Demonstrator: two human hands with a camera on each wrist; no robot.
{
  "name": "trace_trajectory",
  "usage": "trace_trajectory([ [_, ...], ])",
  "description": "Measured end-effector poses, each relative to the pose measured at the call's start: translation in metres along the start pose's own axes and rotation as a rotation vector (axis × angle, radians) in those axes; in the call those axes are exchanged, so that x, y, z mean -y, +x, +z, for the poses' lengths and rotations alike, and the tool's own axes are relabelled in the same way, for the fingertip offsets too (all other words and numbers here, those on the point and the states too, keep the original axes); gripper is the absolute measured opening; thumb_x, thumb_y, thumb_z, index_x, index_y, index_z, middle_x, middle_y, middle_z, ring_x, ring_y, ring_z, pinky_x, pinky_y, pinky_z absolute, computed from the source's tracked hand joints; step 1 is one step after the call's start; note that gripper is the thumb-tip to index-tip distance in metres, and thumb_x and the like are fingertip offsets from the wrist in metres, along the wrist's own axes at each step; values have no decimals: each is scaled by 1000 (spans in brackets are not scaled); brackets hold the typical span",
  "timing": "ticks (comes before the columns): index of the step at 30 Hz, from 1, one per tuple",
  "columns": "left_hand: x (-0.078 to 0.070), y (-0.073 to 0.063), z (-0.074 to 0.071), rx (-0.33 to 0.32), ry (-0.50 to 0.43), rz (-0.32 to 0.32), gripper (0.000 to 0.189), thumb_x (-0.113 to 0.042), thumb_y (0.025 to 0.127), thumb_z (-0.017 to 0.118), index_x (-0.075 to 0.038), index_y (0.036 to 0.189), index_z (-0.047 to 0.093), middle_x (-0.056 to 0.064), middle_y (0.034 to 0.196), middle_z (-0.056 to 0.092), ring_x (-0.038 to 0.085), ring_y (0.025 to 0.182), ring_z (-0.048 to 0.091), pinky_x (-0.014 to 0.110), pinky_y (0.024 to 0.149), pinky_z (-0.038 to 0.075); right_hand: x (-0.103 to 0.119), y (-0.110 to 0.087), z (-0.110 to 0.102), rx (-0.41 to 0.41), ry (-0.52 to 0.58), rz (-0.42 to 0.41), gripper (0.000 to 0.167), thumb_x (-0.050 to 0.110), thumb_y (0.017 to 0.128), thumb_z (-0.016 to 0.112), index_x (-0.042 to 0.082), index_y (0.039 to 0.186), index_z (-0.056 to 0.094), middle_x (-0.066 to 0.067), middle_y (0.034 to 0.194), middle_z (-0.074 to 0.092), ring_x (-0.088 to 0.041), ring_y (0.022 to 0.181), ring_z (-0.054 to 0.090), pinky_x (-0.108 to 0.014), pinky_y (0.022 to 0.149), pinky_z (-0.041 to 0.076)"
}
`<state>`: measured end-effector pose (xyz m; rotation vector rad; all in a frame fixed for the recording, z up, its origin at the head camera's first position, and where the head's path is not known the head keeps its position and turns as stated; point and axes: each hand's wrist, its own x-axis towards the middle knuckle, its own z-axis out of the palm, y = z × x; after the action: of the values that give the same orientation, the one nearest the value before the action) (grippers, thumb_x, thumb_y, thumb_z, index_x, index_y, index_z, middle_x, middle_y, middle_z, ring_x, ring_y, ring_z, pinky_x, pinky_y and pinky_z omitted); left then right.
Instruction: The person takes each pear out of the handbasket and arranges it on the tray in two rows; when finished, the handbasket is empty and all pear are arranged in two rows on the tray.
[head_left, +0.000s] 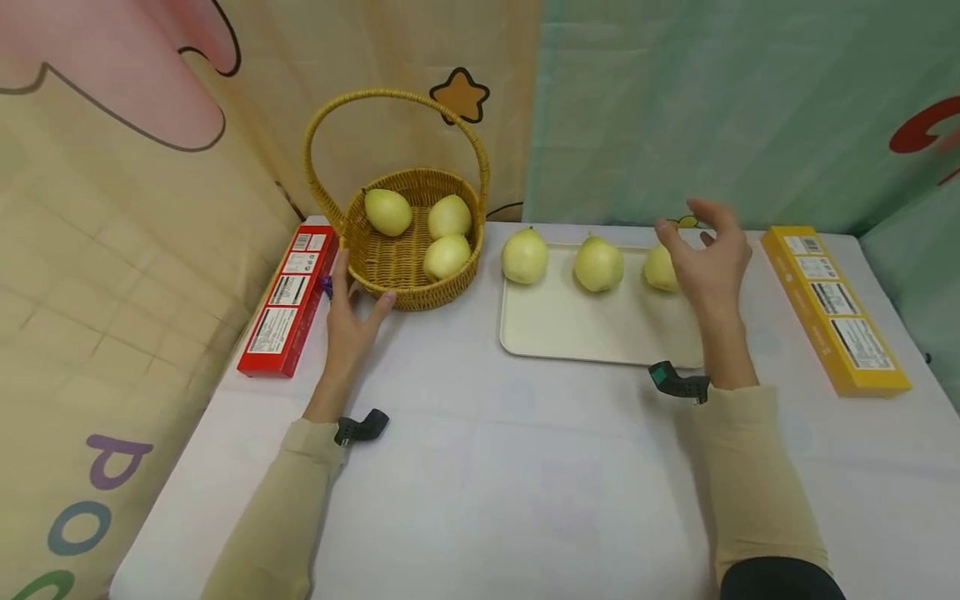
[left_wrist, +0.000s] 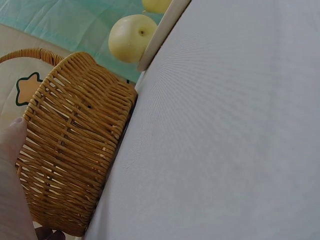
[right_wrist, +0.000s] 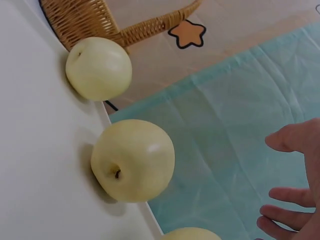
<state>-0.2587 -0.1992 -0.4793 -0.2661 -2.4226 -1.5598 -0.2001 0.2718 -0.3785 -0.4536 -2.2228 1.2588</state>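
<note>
In the head view a wicker basket [head_left: 423, 297] with a tall arched handle stands at the back left, several pears [head_left: 387, 212] visible inside. My left hand [head_left: 350, 329] holds its near left side, thumb on the front wall; in the left wrist view the thumb [left_wrist: 15, 135] lies against the weave. A shallow cream tray [head_left: 585, 333] bears three pears [head_left: 598, 264] along its far edge. Over the rightmost pear [head_left: 660, 268], partly covering it, hovers my right hand [head_left: 712, 267], fingers and thumb spread with nothing between them, as the right wrist view also shows.
A red box [head_left: 288, 304] lies left of the basket, and a yellow box [head_left: 836, 312] lies to the right of the tray. White cloth [head_left: 510, 483] covers the table. Printed curtains [head_left: 675, 108] hang close behind its back edge.
</note>
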Motion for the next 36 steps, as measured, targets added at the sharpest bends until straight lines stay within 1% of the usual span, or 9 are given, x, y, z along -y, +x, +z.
trace_trajectory([
  [5,1,-5,-1,-6,-3,6,96,-33,98,75,-30,171,13,-11,176,18,24,160,28,47,130,28,6,-6,10,41,20,-52,54,34,94,77,11,141,65,-8,145,63,-19,132,53,-33,120,43],
  [9,1,-5,-4,-18,3,18,94,-33,99,74,-32,171,12,-12,176,17,25,160,28,48,130,29,11,-6,19,94,29,-99,54,30,94,78,6,140,65,-11,145,63,-24,134,54,-37,120,45],
  [13,1,-4,-8,-26,5,22,94,-32,99,74,-34,170,12,-13,176,16,24,160,28,48,130,29,15,-8,28,167,0,-107,57,30,94,78,4,143,62,-12,148,61,-27,140,52,-42,121,45],
  [17,-1,-3,-10,-32,-1,18,95,-31,99,75,-34,170,13,-13,176,17,23,160,28,47,130,29,13,-10,39,234,-31,-101,61,32,94,77,5,146,59,-12,151,59,-27,145,50,-45,121,44],
  [21,-1,-2,-11,-30,-17,23,95,-31,98,75,-33,171,13,-11,176,19,24,159,29,49,130,28,11,-12,48,265,-36,-103,64,32,94,78,5,148,58,-12,152,58,-28,146,48,-44,123,42],
  [24,-1,-1,-11,-25,-30,35,95,-32,98,75,-32,171,13,-10,176,19,25,159,29,50,130,28,13,-16,53,268,-18,-131,64,31,94,79,3,147,58,-14,152,58,-30,146,48,-46,123,41],
  [30,0,0,-9,-22,-31,43,96,-34,97,76,-29,171,14,-7,176,20,26,159,30,49,130,29,25,-33,70,305,21,-201,59,26,93,80,4,144,61,-16,149,61,-32,142,51,-51,122,42],
  [33,1,0,-5,-15,-41,46,96,-33,97,76,-29,171,15,-6,176,20,27,159,30,49,130,29,36,-43,82,332,48,-241,56,23,93,80,5,143,63,-14,146,63,-30,142,53,-51,121,43],
  [36,0,1,-2,-8,-56,51,96,-30,97,77,-28,171,15,-6,176,19,28,159,30,50,130,29,49,-51,96,359,75,-300,54,22,93,80,6,142,64,-12,144,64,-28,141,54,-50,120,44],
])
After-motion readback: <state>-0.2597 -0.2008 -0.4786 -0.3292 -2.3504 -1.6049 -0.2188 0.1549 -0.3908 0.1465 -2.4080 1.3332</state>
